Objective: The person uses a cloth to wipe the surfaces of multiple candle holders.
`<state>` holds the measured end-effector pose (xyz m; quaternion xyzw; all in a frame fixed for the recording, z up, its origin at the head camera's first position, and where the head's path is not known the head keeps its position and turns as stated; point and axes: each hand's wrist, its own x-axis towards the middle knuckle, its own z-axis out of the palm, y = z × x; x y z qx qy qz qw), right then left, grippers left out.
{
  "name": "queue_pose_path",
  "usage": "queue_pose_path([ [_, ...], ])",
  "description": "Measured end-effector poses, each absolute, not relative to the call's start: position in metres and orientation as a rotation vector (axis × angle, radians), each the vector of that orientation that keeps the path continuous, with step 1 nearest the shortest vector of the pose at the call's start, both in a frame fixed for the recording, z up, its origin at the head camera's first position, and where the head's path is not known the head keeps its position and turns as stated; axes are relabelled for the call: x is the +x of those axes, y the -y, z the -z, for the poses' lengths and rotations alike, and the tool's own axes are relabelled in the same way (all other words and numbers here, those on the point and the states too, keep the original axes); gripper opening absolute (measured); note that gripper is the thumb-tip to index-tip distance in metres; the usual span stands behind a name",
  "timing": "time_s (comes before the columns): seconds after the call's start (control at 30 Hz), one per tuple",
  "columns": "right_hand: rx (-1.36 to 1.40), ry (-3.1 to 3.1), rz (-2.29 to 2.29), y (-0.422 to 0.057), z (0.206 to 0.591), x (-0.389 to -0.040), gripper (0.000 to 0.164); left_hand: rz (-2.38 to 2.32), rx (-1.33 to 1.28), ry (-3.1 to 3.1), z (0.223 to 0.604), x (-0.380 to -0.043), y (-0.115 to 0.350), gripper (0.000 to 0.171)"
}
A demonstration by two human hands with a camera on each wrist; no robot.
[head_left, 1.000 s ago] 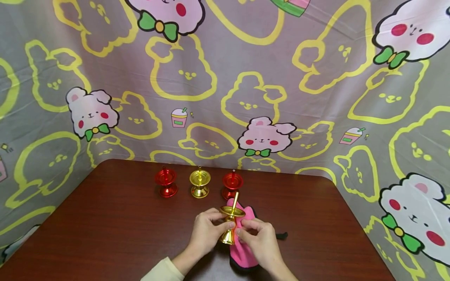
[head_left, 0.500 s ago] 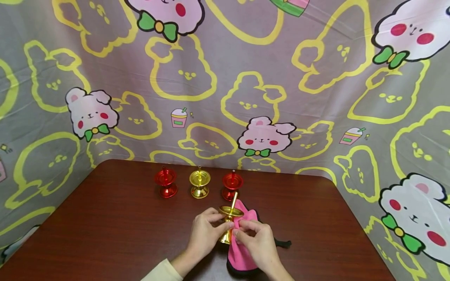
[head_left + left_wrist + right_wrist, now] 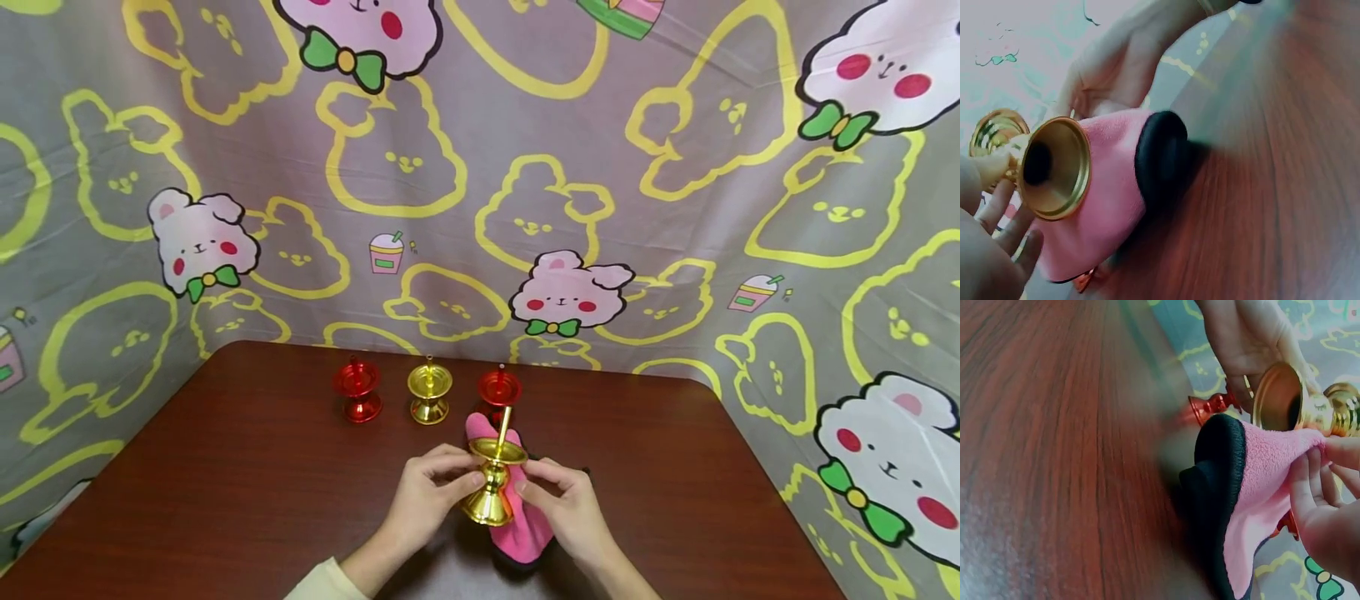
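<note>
My left hand (image 3: 423,500) grips a gold metal candle holder (image 3: 491,500) by its narrow middle, with its thin spike tilted up to the right. The hollow underside of its flared base (image 3: 1063,178) shows in the left wrist view. My right hand (image 3: 572,510) pinches a pink fleecy cloth (image 3: 522,533) with black trim against the holder's right side. In the right wrist view, thumb and fingers bunch the cloth (image 3: 1266,465) beside the stem. The cloth hangs behind and below the holder, its upper end standing behind the dish.
Along the back of the dark red-brown table (image 3: 247,467) stand a red candle holder (image 3: 361,393), a gold one (image 3: 430,396) and another red one (image 3: 500,387), the last partly hidden by the cloth. A patterned curtain (image 3: 435,208) encloses the table's back and sides.
The cloth has shifted, its upper end now showing left of the spike and its lower part less spread. My right hand has moved slightly right, baring more of the holder. The black cord is mostly hidden.
</note>
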<state>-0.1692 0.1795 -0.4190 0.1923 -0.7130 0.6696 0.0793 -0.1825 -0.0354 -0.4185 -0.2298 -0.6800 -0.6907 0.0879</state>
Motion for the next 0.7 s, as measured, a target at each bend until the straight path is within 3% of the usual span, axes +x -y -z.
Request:
queue_pose_path([
  [0.23, 0.657, 2.125, -2.072, -0.1805, 0.4183, -0.1682, 0.017, 2.352, -0.713, 2.12, 0.4196, -0.1818, 0.0349, 0.03],
  [0.47, 0.751, 2.135, -1.949, -0.1788, 0.418, -0.1655, 0.02, 2.094, -0.918, 2.252, 0.4186, -0.1802, 0.0405, 0.028],
  [0.7, 0.627, 2.22, -1.848, -0.1755, 0.4176, -0.1638, 0.017, 1.976, -0.93, 2.287, 0.4161, -0.181, 0.0402, 0.027],
])
